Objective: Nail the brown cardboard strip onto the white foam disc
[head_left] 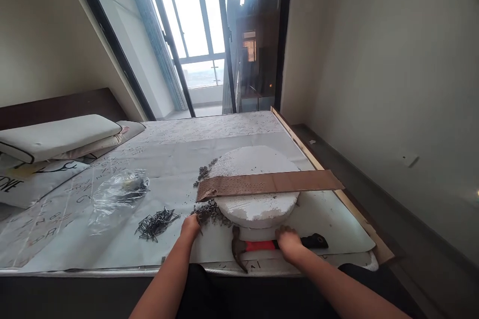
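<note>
My right hand (289, 243) is closed over the handle of a claw hammer (260, 245) with a red and black grip, lying near the front edge. My left hand (190, 228) is closed at the edge of some grey crumbled bits (212, 212); what its fingers hold, if anything, is hidden. Left of it lies a heap of nails (156, 223). Ahead of both hands, a brown wooden board (262, 184), dotted with small holes on its left half, rests across a round white slab (258, 159).
A clear plastic bag (116, 199) with dark contents lies at the left on the pale sheet (168, 154) covering the mattress. Pillows (60, 137) are stacked farther left. A wooden bed rail (299, 144) runs along the right side, beside the wall (392, 84).
</note>
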A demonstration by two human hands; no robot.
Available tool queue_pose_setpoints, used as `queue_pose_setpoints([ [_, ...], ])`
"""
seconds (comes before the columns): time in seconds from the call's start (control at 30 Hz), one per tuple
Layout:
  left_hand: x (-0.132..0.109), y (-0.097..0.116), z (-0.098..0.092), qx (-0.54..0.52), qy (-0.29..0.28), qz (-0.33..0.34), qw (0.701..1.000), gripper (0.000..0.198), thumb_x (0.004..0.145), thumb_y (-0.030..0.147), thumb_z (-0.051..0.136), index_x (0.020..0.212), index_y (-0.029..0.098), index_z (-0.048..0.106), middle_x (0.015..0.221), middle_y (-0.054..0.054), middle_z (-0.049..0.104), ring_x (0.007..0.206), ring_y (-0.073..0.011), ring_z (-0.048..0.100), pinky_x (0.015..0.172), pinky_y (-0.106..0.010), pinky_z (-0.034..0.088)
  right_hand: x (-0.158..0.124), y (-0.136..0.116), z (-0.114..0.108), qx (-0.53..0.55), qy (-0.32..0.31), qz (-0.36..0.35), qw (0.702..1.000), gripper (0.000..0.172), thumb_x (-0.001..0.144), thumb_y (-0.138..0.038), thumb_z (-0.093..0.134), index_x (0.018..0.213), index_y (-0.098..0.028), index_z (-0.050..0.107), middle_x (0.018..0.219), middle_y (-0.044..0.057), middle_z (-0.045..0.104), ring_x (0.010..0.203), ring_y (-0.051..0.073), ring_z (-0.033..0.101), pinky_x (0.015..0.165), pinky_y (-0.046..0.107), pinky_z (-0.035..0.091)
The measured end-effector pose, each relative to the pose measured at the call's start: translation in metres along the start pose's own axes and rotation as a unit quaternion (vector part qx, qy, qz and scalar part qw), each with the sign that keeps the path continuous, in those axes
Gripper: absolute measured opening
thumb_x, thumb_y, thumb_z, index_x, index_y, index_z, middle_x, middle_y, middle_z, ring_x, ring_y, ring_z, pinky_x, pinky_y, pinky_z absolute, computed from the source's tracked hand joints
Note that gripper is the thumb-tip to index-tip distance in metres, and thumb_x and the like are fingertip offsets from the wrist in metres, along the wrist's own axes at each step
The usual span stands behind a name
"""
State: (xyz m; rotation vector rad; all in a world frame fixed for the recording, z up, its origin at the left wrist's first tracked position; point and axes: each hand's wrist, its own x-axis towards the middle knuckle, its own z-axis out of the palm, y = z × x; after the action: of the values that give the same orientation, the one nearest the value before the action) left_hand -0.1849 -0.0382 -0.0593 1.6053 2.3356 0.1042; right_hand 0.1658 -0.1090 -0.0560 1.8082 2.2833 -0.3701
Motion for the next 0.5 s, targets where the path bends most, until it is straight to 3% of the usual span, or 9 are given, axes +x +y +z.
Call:
queue_pose_setpoints([
  [0.1,0.0,0.004,-0.003,0.034,0.005,-0.004,0.999,0.028,0.065,0.004,0.05,0.087,0.015,0.064,0.097,-0.015,0.068,0.096,-0.0266,0.061,0.075,-0.029,0.044,0.003,0.006,-0.002,0.007,-0.007,-0.022,1.0,0.047,0.056,-0.001,0.064,0.102,-0.009,0.063,0.106,0.021,0.063,0.098,0.034,0.059,0.081,0.039,0.044],
  [0.27,-0.003,0.006,-0.012,0.022,0.04,-0.014,0.999,0.028,0.067,0.005,0.05,0.089,0.014,0.065,0.093,-0.011,0.069,0.095,-0.025,0.062,0.077,-0.028,0.045,-0.004,0.01,-0.019,0.038,0.023,-0.062,0.997,0.033,0.062,-0.011,0.059,0.095,-0.012,0.061,0.092,0.016,0.068,0.086,0.03,0.064,0.07,0.034,0.046],
  [0.33,-0.005,0.007,-0.015,-0.065,0.068,-0.028,0.995,0.023,0.067,0.008,0.054,0.087,0.014,0.065,0.088,-0.009,0.07,0.091,-0.0244,0.064,0.076,-0.028,0.047,-0.011,0.01,-0.027,0.047,0.041,-0.078,0.995,0.033,0.061,-0.011,0.058,0.094,-0.014,0.059,0.089,0.015,0.069,0.083,0.03,0.065,0.067,0.034,0.044],
  [0.4,-0.007,0.01,-0.019,-0.223,0.082,-0.044,0.97,0.017,0.069,0.013,0.059,0.085,0.013,0.065,0.083,-0.007,0.071,0.086,-0.022,0.065,0.074,-0.028,0.049,-0.019,0.013,-0.033,0.054,0.052,-0.09,0.993,0.031,0.06,-0.012,0.057,0.091,-0.015,0.059,0.087,0.013,0.069,0.08,0.029,0.065,0.064,0.032,0.042],
  [0.5,-0.009,0.022,-0.024,-0.461,0.091,-0.071,0.88,0.008,0.072,0.014,0.061,0.079,0.013,0.065,0.078,-0.007,0.07,0.078,-0.0172,0.065,0.071,-0.025,0.052,-0.031,0.021,-0.041,0.1,0.067,-0.102,0.987,0.027,0.06,-0.013,0.053,0.086,-0.018,0.06,0.083,0.01,0.069,0.075,0.026,0.063,0.06,0.029,0.037],
])
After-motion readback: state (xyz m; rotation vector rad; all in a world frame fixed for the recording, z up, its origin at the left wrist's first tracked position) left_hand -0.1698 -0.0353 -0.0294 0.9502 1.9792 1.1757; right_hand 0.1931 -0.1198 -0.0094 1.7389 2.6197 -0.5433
